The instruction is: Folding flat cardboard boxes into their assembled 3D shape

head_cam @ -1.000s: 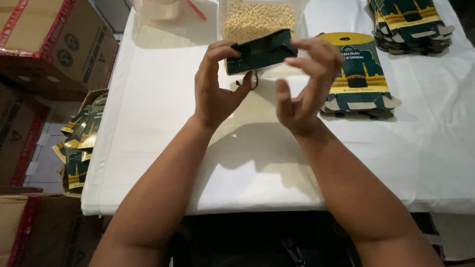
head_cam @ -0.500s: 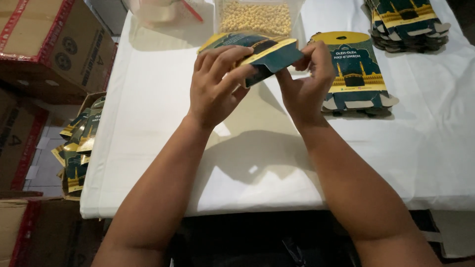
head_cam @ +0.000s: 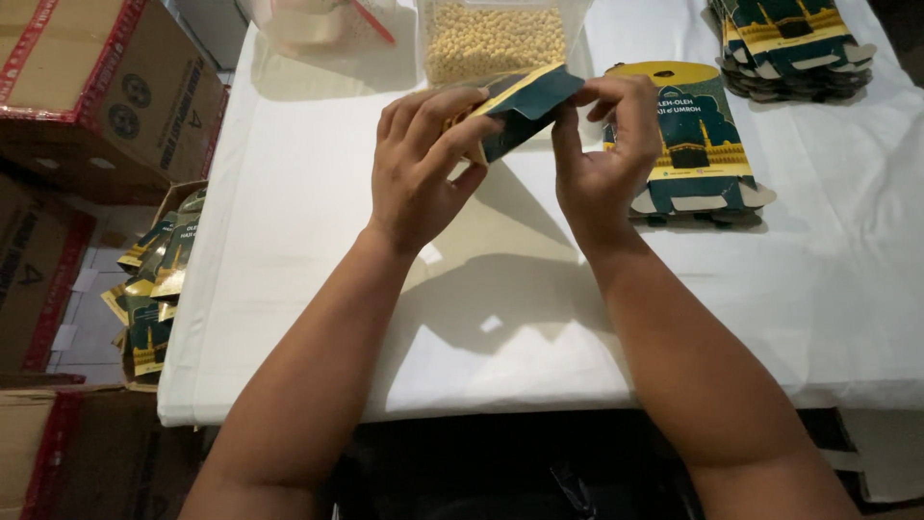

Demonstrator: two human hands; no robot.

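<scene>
Head view: left hand [head_cam: 419,173] hides half the carton [head_cam: 525,106].

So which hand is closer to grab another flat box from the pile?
Probably the right hand. It sits just beside the flat dark green and gold cardboard stack, while the left hand wraps the folded dark green cardboard box, farther from that stack.
</scene>
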